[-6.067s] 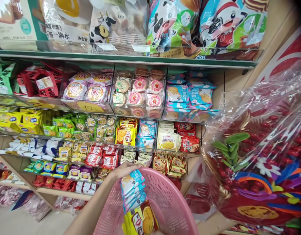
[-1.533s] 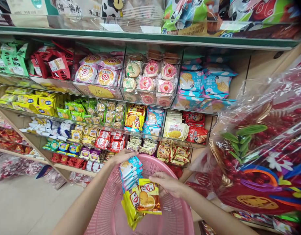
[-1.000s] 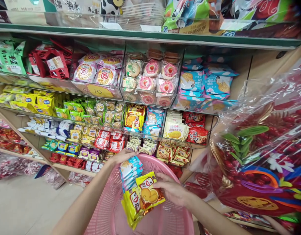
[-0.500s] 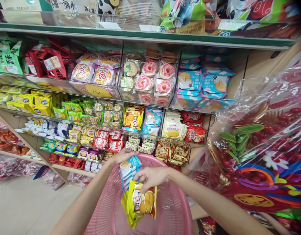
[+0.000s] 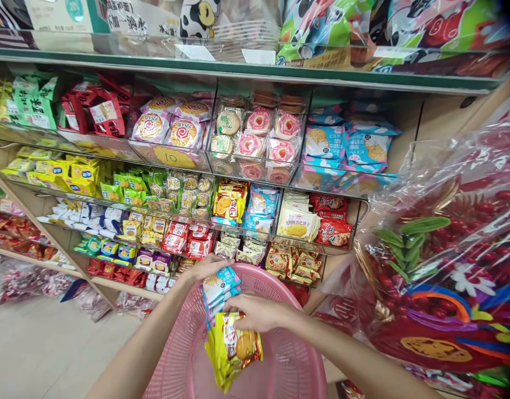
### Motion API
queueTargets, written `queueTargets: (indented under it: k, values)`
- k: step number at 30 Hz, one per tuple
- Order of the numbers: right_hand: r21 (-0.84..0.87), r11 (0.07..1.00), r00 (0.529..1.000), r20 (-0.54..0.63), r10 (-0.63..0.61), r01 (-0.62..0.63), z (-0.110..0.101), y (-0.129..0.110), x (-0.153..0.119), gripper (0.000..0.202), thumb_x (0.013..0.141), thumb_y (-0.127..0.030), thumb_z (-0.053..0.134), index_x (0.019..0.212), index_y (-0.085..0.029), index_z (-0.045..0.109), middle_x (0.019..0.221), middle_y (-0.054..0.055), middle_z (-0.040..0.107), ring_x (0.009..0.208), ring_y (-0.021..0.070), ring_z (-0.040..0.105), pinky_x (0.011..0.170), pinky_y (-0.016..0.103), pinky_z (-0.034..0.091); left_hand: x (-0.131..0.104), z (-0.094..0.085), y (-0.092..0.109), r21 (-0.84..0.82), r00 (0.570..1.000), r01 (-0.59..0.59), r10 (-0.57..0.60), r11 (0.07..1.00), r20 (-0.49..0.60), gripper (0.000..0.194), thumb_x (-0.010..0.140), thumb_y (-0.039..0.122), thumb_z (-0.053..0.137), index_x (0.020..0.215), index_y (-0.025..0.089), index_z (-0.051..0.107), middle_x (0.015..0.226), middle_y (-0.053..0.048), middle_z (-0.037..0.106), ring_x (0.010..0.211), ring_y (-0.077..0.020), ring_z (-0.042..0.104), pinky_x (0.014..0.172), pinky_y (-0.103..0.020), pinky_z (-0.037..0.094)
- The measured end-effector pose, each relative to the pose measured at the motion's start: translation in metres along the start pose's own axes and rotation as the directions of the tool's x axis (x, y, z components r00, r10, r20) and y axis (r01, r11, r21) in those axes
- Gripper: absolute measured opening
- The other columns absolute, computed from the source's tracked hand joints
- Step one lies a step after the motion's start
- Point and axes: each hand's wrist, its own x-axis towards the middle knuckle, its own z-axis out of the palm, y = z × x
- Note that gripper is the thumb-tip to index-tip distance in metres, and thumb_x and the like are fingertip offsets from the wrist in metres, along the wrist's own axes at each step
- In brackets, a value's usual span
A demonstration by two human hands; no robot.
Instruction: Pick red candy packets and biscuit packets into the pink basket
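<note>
A pink plastic basket (image 5: 184,354) with perforated walls stands below me. At its far rim, my left hand (image 5: 209,267) is closed over the edge, its fingertips partly hidden. Blue biscuit packets (image 5: 221,285) lie in a stack inside the basket, just under that hand. Over the basket's middle, my right hand (image 5: 258,311) pinches the top of a yellow biscuit packet (image 5: 240,343), with its thumb on the wrapper. More yellow wrapping shows behind this packet, against the lower end of the blue stack.
Shelves with clear bins of wrapped snacks fill the view ahead, including blue packets (image 5: 325,141), yellow biscuit packets (image 5: 230,202) and red packets (image 5: 333,227). A green shelf edge (image 5: 238,71) runs above. On the right, a plastic-wrapped decoration (image 5: 437,288) bulges close to my right arm.
The shelves sit slightly lower and further right in view. My right hand has tilted flatter over the yellow packet, which has shifted slightly left. My left hand stays at the rim.
</note>
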Motion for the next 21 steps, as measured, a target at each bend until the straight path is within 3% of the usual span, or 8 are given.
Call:
queueTargets:
  k: [5,10,15,21]
  values:
    - [-0.046,0.998,0.985,-0.165,-0.054,0.047,0.012,-0.015,-0.024,0.037,0.080,-0.021,0.050,0.117,-0.021,0.051,0.115,0.007,0.057,0.105,0.0198,0.051,0.088,0.029,0.038,0.000,0.000,0.000,-0.015,1.000,0.000,0.000,1.000,0.000,0.049,0.063,0.063,0.055,0.055,0.016,0.046,0.052,0.003,0.045,0.050,-0.0096,0.037,0.049,-0.023,0.026]
    - [-0.155,0.983,0.975,-0.184,-0.125,0.097,0.025,-0.022,-0.049,0.057,0.073,-0.046,0.062,0.122,-0.021,0.046,0.124,0.008,0.050,0.113,0.0229,0.044,0.097,0.034,0.033,0.003,0.000,-0.005,-0.030,1.000,-0.010,0.010,0.999,-0.001,0.052,0.063,0.066,0.053,0.057,0.015,0.049,0.052,0.003,0.046,0.049,-0.0091,0.037,0.048,-0.022,0.026]
    - [-0.347,0.930,0.964,-0.186,-0.191,0.118,0.037,-0.013,-0.054,0.045,0.081,-0.030,0.056,0.122,-0.019,0.044,0.127,0.009,0.048,0.118,0.0216,0.040,0.100,0.035,0.032,0.006,0.000,-0.006,-0.032,1.000,-0.008,0.008,0.999,0.011,0.053,0.062,0.067,0.054,0.058,0.015,0.051,0.052,0.002,0.047,0.048,-0.0096,0.039,0.046,-0.022,0.027]
    - [-0.446,0.879,0.943,-0.186,-0.274,0.168,0.043,-0.004,-0.047,0.043,0.085,-0.023,0.050,0.126,-0.020,0.039,0.128,0.007,0.048,0.123,0.0191,0.037,0.107,0.039,0.025,0.005,-0.003,-0.003,-0.021,1.000,-0.015,0.015,1.000,0.018,0.051,0.063,0.066,0.054,0.058,0.015,0.050,0.052,0.002,0.047,0.049,-0.0098,0.038,0.047,-0.022,0.027]
